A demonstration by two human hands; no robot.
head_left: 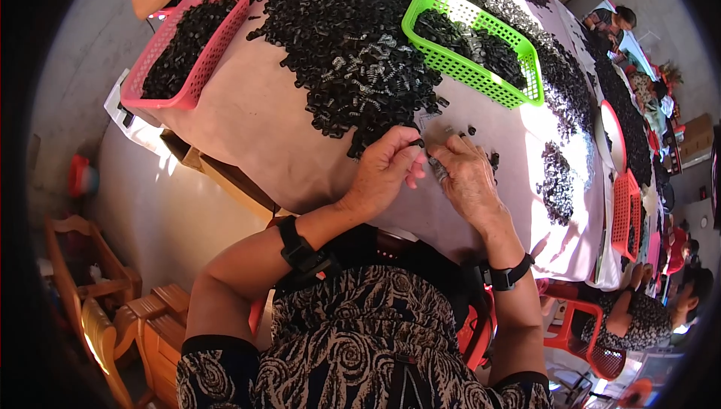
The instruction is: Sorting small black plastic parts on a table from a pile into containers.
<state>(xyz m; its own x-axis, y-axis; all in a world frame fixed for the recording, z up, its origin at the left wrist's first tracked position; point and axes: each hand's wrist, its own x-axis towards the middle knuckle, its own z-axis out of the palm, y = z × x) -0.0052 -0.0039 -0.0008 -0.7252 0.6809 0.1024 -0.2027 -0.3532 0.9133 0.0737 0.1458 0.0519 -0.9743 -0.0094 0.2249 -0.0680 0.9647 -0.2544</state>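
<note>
My left hand is closed, with a small black plastic piece pinched between thumb and forefinger. Close beside it, my right hand has its fingers curled in; what they hold is too small to make out. Both hands are just over the near part of the cloth-covered table. Beyond them spreads a large heap of small black pieces, with silvery, ribbed bits lying on top. A few loose black pieces lie by my right hand.
A green basket and a pink basket hold black pieces. More heaps lie to the right, by a red basket. Other people sit around the table. Wooden chairs stand at lower left.
</note>
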